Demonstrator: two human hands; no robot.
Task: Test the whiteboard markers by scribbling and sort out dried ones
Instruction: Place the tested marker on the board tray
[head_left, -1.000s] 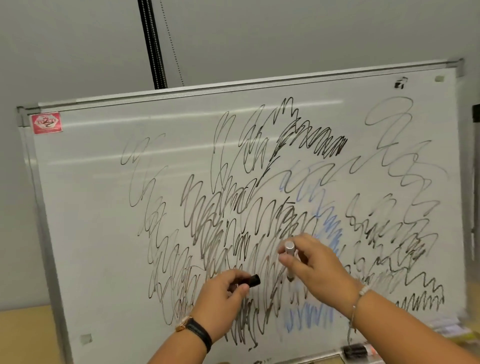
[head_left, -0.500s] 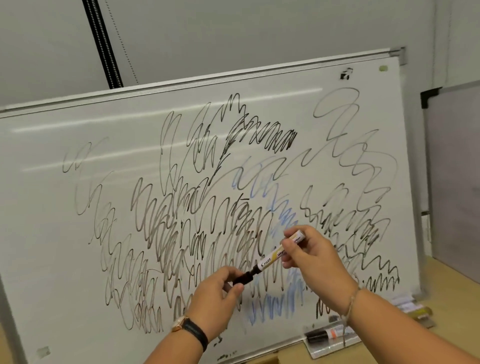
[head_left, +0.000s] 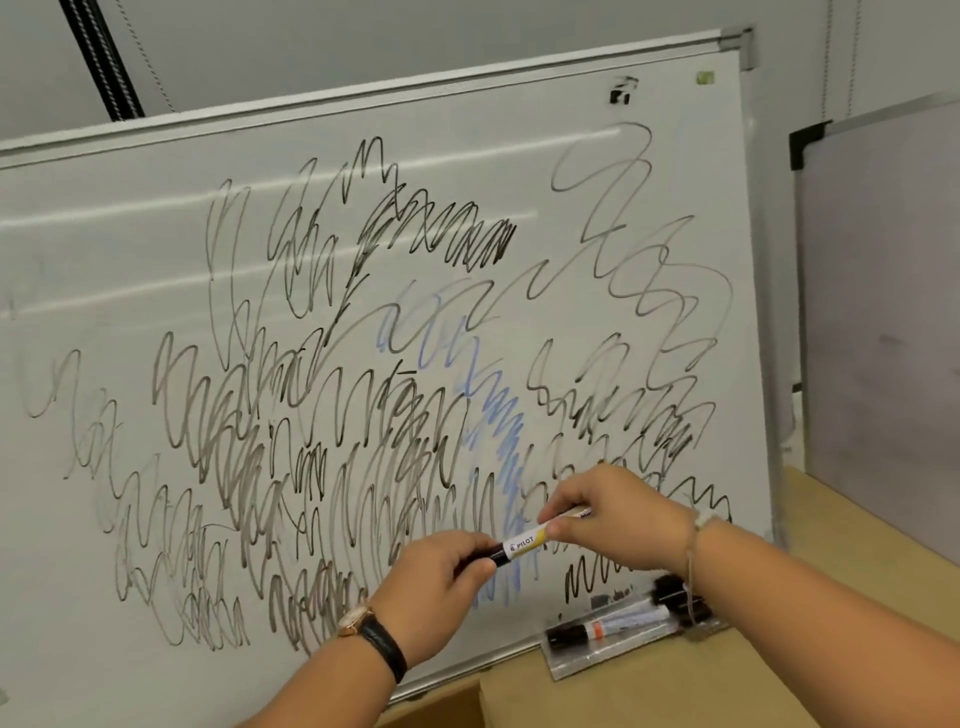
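Capping or uncapping a marker in front of the test surface. The marker (head_left: 524, 543), a white and yellow barrel printed PILOT, lies almost level just in front of the lower middle of the whiteboard (head_left: 104, 260), clear of its surface. The left hand (head_left: 441, 571) curls its fingers and thumb round the black cap (head_left: 497, 557) at the marker's left end; the right hand (head_left: 618, 525) pinches the barrel further right between thumb and fingertips. The cap meets the barrel, but whether it is fully seated cannot be told, nor whether it is going on or coming off. Black scribbles (head_left: 447, 239), some dense and some pale grey, and a faint blue patch (head_left: 498, 431) cover the board. To the right, on the wooden table (head_left: 805, 675), a clear case (head_left: 571, 667) leaning near the board's bottom edge holds two more markers (head_left: 608, 626). For a clean step, the cap and barrel are best kept on one axis and moved straight, not twisted sideways, with the right hand gripping firmly; if closing, the cap probably needs pressing home so that the tip does not dry. The marker's pile should be judged from how dark its own stroke is.
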